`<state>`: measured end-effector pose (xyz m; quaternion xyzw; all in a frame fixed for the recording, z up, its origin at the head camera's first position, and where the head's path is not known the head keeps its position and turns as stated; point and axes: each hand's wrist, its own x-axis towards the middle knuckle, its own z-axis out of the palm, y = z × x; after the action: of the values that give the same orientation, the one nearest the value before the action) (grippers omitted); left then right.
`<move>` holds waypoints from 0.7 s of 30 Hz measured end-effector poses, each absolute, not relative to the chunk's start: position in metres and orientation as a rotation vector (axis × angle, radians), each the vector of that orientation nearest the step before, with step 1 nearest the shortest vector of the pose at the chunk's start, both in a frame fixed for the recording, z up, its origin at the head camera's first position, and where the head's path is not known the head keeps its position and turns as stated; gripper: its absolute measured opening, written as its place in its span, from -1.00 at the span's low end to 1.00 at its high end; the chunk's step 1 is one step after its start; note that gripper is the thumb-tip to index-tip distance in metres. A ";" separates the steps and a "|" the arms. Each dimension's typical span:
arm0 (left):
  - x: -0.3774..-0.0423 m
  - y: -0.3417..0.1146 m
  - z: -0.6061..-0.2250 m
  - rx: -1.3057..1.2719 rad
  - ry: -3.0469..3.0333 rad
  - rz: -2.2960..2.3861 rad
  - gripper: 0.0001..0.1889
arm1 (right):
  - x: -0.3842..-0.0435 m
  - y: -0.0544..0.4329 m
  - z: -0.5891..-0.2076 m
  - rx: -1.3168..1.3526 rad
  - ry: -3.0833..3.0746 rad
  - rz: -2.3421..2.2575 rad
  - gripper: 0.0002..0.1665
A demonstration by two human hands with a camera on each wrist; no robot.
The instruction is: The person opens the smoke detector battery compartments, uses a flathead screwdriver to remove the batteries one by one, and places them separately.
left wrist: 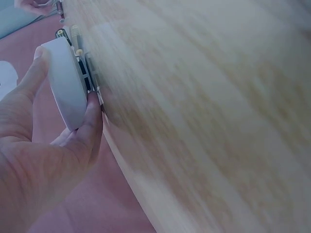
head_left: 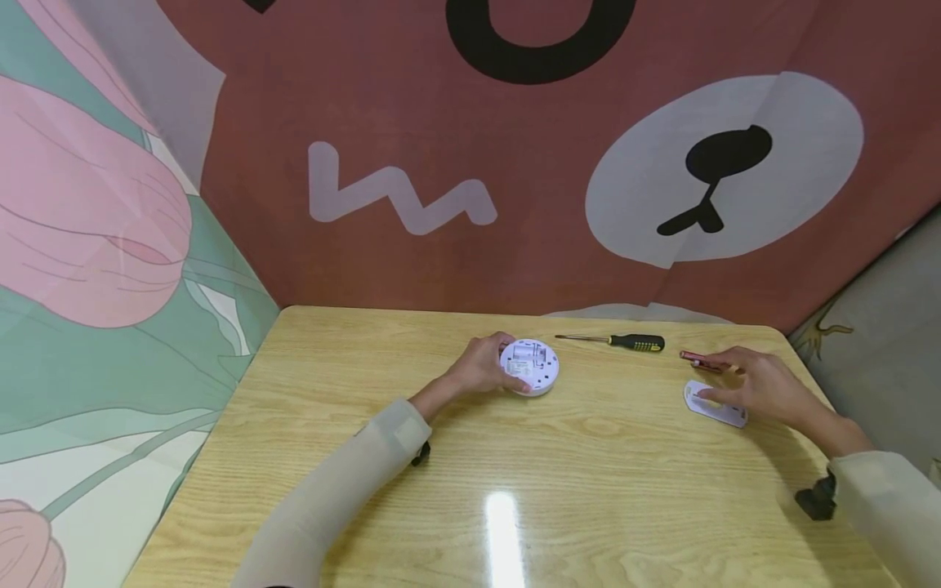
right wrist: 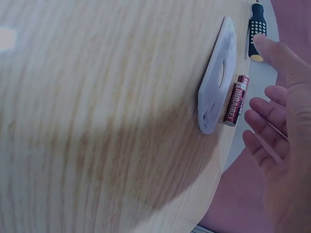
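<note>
My left hand [head_left: 485, 365] grips a round white device, perhaps a smoke detector [head_left: 540, 382], by its rim, thumb on the near side. Its back, with a battery compartment and small slots, faces up in the head view; in the left wrist view I see its smooth white side [left wrist: 65, 87]. Over at the right, my right hand [head_left: 772, 392] hovers with loosely bent fingers above a flat white mounting plate [head_left: 728, 417] and red batteries [head_left: 691, 356]. The right wrist view shows a labelled red battery [right wrist: 237, 102] beside the plate [right wrist: 206, 109], apart from the fingers.
A screwdriver [head_left: 638, 342] with a black and yellow handle lies near the table's back edge, between the two hands. The wooden table [head_left: 588, 490] meets a brown-red printed cloth [head_left: 412, 278] behind it. A floral cloth [head_left: 110, 367] hangs at the left.
</note>
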<state>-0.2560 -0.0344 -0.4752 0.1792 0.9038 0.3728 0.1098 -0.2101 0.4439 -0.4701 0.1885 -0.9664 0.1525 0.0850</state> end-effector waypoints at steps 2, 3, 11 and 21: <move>-0.256 -0.034 -0.476 0.525 2.658 1.090 0.01 | -0.209 0.444 -0.470 0.580 -2.888 0.437 -0.24; -0.256 -0.034 -0.476 0.525 2.657 1.089 0.01 | -0.208 0.444 -0.471 0.592 -2.889 0.426 -0.22; -0.257 -0.034 -0.476 0.514 2.649 1.092 0.02 | -0.203 0.445 -0.475 0.673 -2.869 0.385 -0.09; -0.256 -0.034 -0.477 0.523 2.655 1.091 0.04 | -0.198 0.443 -0.479 0.774 -2.866 0.371 -0.14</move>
<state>-0.2565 -0.0344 -0.4769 0.1782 0.9042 0.3717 0.1117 -0.1980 0.4433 -0.4791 0.2580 -0.9553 0.1235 0.0751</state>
